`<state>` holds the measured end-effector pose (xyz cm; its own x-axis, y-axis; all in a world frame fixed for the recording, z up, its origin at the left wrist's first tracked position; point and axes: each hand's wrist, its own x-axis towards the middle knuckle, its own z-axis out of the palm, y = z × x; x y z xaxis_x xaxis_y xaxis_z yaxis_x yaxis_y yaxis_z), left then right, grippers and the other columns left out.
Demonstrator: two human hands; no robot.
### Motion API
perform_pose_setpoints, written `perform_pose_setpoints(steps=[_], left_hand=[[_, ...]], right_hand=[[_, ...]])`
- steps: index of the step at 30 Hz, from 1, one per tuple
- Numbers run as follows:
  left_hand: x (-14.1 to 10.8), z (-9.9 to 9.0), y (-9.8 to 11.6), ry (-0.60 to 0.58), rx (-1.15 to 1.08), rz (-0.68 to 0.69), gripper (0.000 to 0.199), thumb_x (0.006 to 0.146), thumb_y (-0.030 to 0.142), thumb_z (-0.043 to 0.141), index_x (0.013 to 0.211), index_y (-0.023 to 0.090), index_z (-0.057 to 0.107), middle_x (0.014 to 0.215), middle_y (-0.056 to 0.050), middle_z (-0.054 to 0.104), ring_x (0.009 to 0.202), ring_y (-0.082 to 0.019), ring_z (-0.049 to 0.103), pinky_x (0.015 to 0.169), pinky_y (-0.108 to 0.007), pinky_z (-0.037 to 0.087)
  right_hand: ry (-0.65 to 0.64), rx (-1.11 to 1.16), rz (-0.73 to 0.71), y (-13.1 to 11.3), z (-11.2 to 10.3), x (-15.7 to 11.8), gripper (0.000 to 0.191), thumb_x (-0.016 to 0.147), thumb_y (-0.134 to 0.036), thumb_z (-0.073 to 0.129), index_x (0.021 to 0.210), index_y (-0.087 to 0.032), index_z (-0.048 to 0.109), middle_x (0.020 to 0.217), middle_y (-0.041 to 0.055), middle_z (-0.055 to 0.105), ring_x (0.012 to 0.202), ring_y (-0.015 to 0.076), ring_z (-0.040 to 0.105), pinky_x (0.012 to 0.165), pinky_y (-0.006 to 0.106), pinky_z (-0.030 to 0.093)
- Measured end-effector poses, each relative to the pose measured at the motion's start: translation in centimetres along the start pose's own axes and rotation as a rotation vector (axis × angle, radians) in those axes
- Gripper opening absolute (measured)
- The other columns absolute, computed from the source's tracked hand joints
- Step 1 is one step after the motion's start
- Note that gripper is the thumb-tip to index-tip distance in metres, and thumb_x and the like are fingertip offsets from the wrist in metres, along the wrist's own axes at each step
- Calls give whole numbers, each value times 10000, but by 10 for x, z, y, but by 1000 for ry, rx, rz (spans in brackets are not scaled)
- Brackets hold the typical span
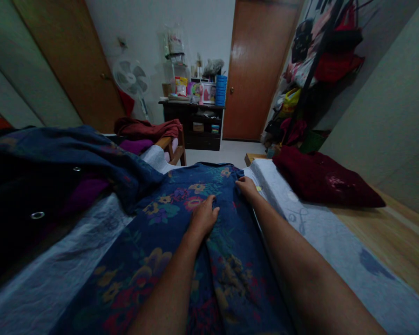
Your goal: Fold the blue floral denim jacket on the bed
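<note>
A blue floral garment lies spread lengthwise over the bed, its top edge away from me. My left hand rests on the middle of the cloth, with the thumb and a finger apart and nothing seen between them. At the garment's upper right edge, my right hand has its fingers closed on the cloth near the corner. One part of the blue floral cloth, a sleeve or another piece, stretches off to the left over dark and purple fabric.
Dark fabric with metal rings is heaped at the left. A folded dark red cloth lies on the right side of the bed. Beyond are a wooden rail, a black cabinet, a fan and a brown door.
</note>
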<state>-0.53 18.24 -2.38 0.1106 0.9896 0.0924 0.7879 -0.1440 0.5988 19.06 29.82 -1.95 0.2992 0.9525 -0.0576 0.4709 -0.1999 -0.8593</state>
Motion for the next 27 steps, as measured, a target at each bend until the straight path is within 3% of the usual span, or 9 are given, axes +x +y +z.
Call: perform_pose_setpoints(steps=[5, 9, 14, 19, 24, 27], left_hand=[[3, -4, -1, 0, -99, -53, 367, 923, 185, 476, 1284, 187, 543, 1246, -127, 662, 1142, -230, 623, 959, -328, 449], [5, -5, -2, 53, -157, -115, 339, 925, 165, 417, 1212, 178, 598, 1201, -111, 683, 1117, -223, 630, 951, -324, 457], [4, -1, -2, 133, -196, -177, 318, 893, 140, 429, 1110, 186, 657, 1093, -78, 716, 1032, -207, 653, 913, -302, 476], [7, 2, -5, 151, -356, -164, 363, 834, 66, 424, 1076, 162, 677, 1110, -75, 711, 1049, -188, 645, 930, -294, 477], [10, 3, -5, 65, -448, -42, 341, 849, 151, 501, 1138, 169, 681, 1170, -68, 705, 1089, -190, 639, 982, -309, 468], [10, 5, -7, -10, -509, 48, 309, 808, 139, 537, 1047, 183, 728, 1133, -44, 725, 1074, -186, 648, 1000, -309, 465]], right_hand=[[-154, -81, 75, -5, -16, -32, 223, 692, -215, 698, 904, -158, 660, 652, -13, 605, 574, 129, 550, 527, 215, 369], [-231, -81, 126, -2, -32, -73, 263, 706, -240, 714, 948, -165, 645, 627, -29, 579, 524, 111, 513, 486, 208, 341], [-274, -37, 173, 9, -57, -132, 374, 732, -264, 691, 1082, -174, 597, 688, -28, 585, 551, 106, 510, 482, 202, 331], [-372, 216, 246, 25, -83, -197, 555, 681, -326, 742, 1196, -230, 556, 731, -30, 624, 596, 135, 557, 521, 230, 369], [-464, 470, 273, 41, -104, -259, 767, 647, -367, 813, 1335, -264, 489, 832, -11, 670, 729, 186, 647, 663, 286, 484], [-527, 618, 321, 48, -112, -288, 889, 657, -374, 820, 1435, -287, 398, 925, 10, 695, 847, 227, 679, 781, 350, 516]])
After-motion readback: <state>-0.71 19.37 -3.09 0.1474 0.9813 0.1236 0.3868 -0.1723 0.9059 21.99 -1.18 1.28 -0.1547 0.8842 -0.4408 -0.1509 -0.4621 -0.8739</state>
